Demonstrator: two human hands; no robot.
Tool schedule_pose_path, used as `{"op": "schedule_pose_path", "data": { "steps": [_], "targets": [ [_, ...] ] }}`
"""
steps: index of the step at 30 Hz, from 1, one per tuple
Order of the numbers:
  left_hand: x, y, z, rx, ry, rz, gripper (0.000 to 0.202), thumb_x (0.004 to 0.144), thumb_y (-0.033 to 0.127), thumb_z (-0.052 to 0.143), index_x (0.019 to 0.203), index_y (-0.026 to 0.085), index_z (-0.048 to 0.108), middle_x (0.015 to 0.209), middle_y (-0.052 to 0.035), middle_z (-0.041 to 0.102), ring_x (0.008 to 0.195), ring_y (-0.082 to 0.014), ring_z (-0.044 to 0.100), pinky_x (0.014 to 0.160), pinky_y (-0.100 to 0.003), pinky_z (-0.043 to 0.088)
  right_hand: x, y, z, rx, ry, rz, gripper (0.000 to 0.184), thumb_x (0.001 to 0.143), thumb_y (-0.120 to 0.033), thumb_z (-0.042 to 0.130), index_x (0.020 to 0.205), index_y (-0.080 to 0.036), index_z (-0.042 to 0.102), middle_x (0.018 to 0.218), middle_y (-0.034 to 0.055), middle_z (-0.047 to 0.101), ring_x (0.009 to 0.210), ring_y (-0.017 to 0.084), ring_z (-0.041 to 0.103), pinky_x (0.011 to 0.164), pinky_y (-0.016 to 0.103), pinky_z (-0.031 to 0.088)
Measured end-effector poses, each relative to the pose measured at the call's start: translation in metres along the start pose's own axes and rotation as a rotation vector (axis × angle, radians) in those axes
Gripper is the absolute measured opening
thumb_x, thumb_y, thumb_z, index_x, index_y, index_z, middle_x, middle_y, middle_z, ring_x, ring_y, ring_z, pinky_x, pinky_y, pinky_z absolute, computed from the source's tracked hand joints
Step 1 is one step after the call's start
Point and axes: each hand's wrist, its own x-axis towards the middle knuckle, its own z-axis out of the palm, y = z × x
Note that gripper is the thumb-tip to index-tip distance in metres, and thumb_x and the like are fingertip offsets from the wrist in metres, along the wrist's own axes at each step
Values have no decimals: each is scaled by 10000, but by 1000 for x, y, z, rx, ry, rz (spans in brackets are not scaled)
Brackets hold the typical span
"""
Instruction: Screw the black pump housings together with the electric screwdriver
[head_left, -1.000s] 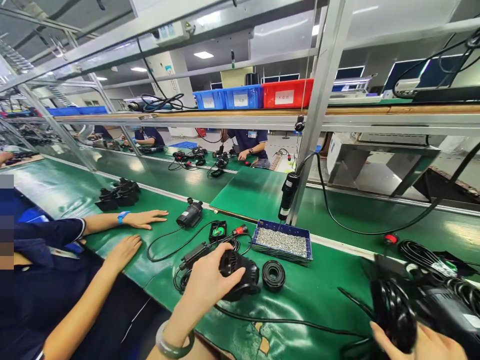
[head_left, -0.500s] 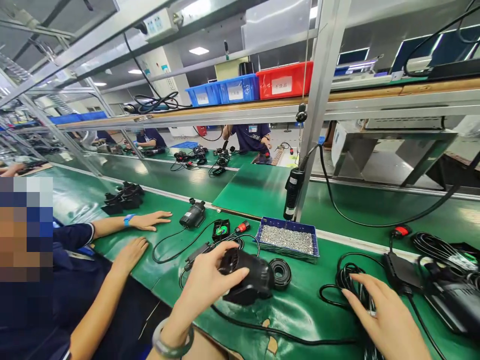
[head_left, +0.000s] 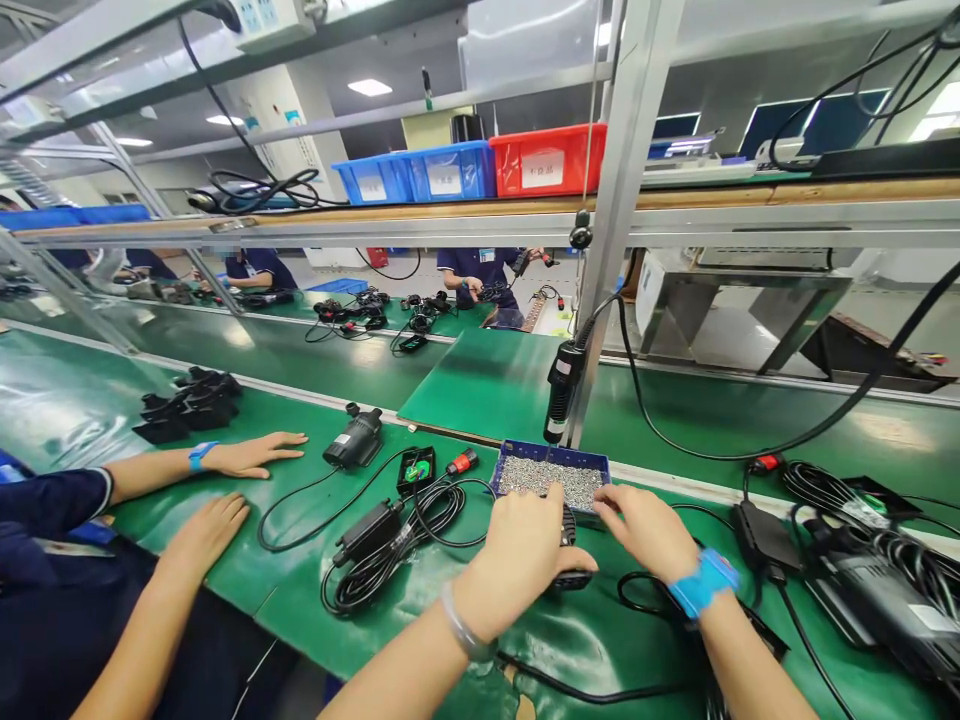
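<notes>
My left hand (head_left: 517, 545) is closed around a black pump (head_left: 576, 578), which it mostly covers. Only a ribbed edge and the lower part show beside my thumb. Just beyond is the blue bin (head_left: 498, 466), full of small silvery screws (head_left: 551, 478). My right hand (head_left: 649, 530), with a blue wristband, is at the bin's right front corner. Its thumb and forefinger are apart, with nothing visible between them. A black cable (head_left: 592, 692) runs over the green mat below my hands.
An electric screwdriver (head_left: 562, 385) hangs above the bin. Left lie a coiled cable with a black box (head_left: 371, 530), a small open box (head_left: 417, 468) and another pump (head_left: 354, 438). A co-worker's hands (head_left: 199, 535) rest nearby. More pumps and cables (head_left: 892, 590) lie right.
My right hand has moved from the coiled cable to the bin's corner. My left hand has moved right and turned with the pump. The black ring beside it is now hidden.
</notes>
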Motion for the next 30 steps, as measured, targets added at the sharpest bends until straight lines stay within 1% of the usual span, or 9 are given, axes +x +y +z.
{"op": "schedule_pose_path", "data": {
  "steps": [3,6,8,11,14,18,21,25,30],
  "targets": [
    [6,-25,-12,-118,-82,117,559,916,687,507,1007,178,719,860,-148,782,834,-344,766,680,-346,538,41,7,18,-24,-114,-15,197,973,-285,600,865,-146,689,831,31,729,812,171,706,814,383,586],
    [29,-63,-10,-282,-132,141,586,1069,483,199,1053,212,719,916,-64,792,670,-187,756,610,-256,522,71,18,40,-39,-161,-21,252,977,-348,606,866,-135,680,867,17,705,868,166,696,840,375,583],
    [52,-81,6,-219,-144,90,500,1074,337,263,1045,165,732,916,-84,792,711,-179,759,659,-253,538,83,24,53,-44,-176,-14,257,982,-362,593,888,-141,685,918,20,703,920,181,693,850,373,581],
    [89,-86,43,-121,-204,103,227,978,170,532,952,137,754,982,-115,789,973,-224,744,890,-326,551,93,27,66,-29,-206,8,191,942,-342,662,929,-153,678,952,30,705,881,169,683,813,364,590],
    [117,-75,73,-39,-320,130,117,924,214,693,997,128,723,1063,-84,760,1053,-223,708,980,-432,551,95,28,70,28,-208,19,193,930,-337,679,945,-145,671,937,30,701,845,158,677,795,364,592],
    [133,-66,87,25,-394,112,176,936,287,702,1005,126,699,1076,-67,730,1022,-213,702,935,-443,582,86,31,61,179,-107,28,206,957,-353,636,893,-160,667,870,10,687,843,163,674,826,370,576],
    [134,-70,87,1,-352,96,173,945,296,689,982,127,698,1048,-61,731,999,-206,702,925,-434,581,72,30,46,374,-23,39,234,973,-370,594,897,-152,633,767,-5,660,761,154,672,765,361,581],
    [125,-79,85,-109,-203,77,120,935,252,682,924,143,731,990,-56,746,987,-209,706,937,-425,561,41,20,24,720,16,18,403,936,-575,498,874,-186,583,720,22,668,689,186,705,561,300,582],
    [104,-86,83,-343,69,59,211,920,162,612,949,230,810,1047,-69,774,1013,-220,718,942,-334,542,-7,-5,10,931,70,-46,426,856,-579,623,889,-161,699,782,64,731,577,165,691,570,289,611]
  ]
}}
